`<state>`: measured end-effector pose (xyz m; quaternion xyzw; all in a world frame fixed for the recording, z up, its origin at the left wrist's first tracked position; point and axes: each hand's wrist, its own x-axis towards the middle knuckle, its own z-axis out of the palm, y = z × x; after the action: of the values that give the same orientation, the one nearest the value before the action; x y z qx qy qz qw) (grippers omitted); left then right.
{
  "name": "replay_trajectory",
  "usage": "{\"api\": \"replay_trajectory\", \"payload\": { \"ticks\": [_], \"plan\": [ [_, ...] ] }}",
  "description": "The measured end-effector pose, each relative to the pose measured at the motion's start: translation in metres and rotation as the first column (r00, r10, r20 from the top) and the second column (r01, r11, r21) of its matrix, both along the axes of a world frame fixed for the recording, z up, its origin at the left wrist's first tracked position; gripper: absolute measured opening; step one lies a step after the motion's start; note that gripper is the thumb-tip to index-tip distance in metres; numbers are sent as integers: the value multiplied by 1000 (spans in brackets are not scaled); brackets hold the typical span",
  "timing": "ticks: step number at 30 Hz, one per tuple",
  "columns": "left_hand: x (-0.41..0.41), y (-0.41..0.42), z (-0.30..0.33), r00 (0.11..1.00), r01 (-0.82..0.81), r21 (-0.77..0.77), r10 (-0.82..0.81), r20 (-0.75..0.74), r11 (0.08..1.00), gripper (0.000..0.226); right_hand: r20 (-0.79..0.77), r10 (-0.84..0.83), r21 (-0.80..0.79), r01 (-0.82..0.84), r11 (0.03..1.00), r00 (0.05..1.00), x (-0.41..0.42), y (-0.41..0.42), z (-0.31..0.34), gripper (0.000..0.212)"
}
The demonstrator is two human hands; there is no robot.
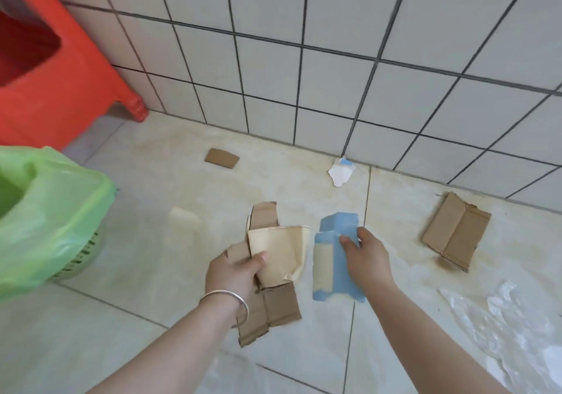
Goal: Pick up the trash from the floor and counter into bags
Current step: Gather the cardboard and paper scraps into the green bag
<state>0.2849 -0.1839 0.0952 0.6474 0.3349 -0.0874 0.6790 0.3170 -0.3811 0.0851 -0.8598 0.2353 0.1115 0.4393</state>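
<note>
At the far left a red stool (pixel 45 68) stands on the floor (pixel 127 317) against the tiled wall (pixel 304 59). Below it, at the left edge, a green bag (pixel 51 211) lines a basket (pixel 82 256), its mouth open.

A small brown card (pixel 222 158) lies near the wall, and a pale scrap (pixel 184 220) lies on the floor between the bag and the hands.

The left hand (pixel 234 272), a bangle (pixel 226 301) on its wrist, is closed around a bundle: a beige sheet (pixel 279 253) pinched under the thumb over brown cardboard (pixel 270 308).

Just right of it, the right hand (pixel 368 256) pinches the upper part of a blue carton piece (pixel 337 272) with fingertips; whether it is lifted off the floor cannot be told.

A white-and-blue scrap (pixel 340 171) sits at the foot of the wall. Further right lies 1 folded cardboard (pixel 456 232), and clear plastic film (pixel 501 326) lies at the lower right corner.
</note>
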Motion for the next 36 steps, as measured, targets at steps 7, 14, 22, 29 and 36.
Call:
{"api": "replay_trajectory", "payload": {
  "ticks": [7,14,22,29,36],
  "plan": [
    [-36,148,79,975,-154,82,138,175,985,16,169,254,12,-260,966,952,-9,154,96,26],
    [-110,298,121,898,-370,105,327,296,923,16,296,495,29,-526,850,817,-46,340,141,29],
    [-194,433,136,742,-665,263,578,339,699,14,405,679,7,-744,668,613,-114,512,149,37],
    [-248,489,117,660,-741,496,631,409,453,21,414,766,10,-843,537,492,-172,585,137,11],
    [-260,475,61,755,-638,524,591,283,565,27,211,850,-213,-826,522,482,-198,595,85,19]
  ]
}}
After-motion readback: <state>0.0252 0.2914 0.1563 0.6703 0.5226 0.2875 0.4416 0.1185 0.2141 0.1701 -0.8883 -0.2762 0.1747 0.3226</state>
